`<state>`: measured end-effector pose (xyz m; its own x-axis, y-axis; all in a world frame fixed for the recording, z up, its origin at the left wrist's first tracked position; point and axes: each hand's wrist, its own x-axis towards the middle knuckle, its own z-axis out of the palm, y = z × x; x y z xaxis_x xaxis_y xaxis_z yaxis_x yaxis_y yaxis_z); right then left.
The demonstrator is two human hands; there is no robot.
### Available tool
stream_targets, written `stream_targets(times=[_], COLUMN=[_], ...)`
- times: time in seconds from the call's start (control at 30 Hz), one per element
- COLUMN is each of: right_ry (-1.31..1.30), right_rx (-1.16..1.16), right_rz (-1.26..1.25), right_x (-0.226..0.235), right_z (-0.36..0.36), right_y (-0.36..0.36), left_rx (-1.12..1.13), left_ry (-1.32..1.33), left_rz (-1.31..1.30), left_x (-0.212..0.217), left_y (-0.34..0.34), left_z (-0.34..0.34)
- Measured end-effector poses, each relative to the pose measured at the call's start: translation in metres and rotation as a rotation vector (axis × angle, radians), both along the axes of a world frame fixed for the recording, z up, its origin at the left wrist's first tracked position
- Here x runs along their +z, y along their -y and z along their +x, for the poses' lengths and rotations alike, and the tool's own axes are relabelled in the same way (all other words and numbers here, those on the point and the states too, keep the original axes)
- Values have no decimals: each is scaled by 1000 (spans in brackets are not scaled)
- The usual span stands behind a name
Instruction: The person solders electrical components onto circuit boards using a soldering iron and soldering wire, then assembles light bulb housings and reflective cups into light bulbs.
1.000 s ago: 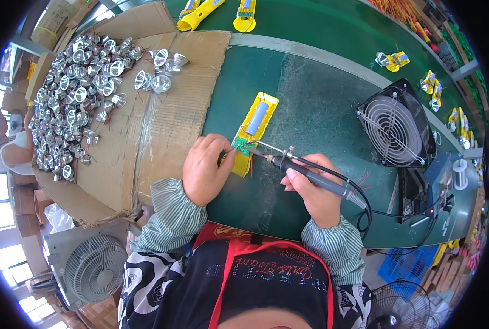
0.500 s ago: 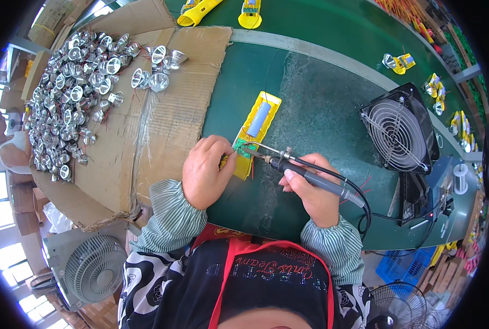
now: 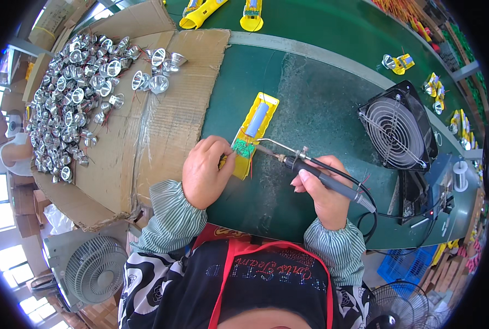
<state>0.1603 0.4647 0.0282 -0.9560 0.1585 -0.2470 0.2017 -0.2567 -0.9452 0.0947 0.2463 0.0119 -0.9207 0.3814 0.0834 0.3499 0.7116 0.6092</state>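
Observation:
A yellow plastic housing (image 3: 269, 105) lies on the green bench in front of me, with a blue cylindrical battery (image 3: 257, 119) in its upper part. Below the battery is a small green circuit board (image 3: 243, 148), with thin wires by it. My left hand (image 3: 206, 171) is closed at the housing's lower left edge, its fingertips beside the board and partly hidden. In my right hand (image 3: 325, 189) is a grey and black soldering iron (image 3: 335, 185) with a thin metal solder-feed tube (image 3: 280, 146) alongside. The iron's tip points at the board from the right, just apart from it.
A cardboard box (image 3: 170, 118) at the left holds a heap of silver reflectors (image 3: 71, 101). A square black fan (image 3: 395, 129) stands at the right, near a solder spool (image 3: 460, 175). More yellow housings (image 3: 200, 13) lie along the far strip. Someone sits at the far left.
My right hand has moved right and slightly nearer to me, drawing the iron's tip back off the green board. My left hand has barely moved.

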Motion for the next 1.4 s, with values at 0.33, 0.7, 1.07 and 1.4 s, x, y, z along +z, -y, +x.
stream_targets(times=[0.33,0.7,1.07,1.4], right_ry=[17,37,141,92], right_rx=[-110,-289,-374,-358], right_rz=[77,97,49,106], right_x=[2,-3,-16,-10], right_z=[20,29,21,19], right_y=[-25,-60,-70,-64], left_rx=[-168,-472,249,-50], left_ry=[-155,88,-231,-267], left_rz=[-312,250,-812,-407], left_x=[16,-36,-28,-35], left_y=[-10,-144,-177,-114], left_z=[18,-142,-264,-212])
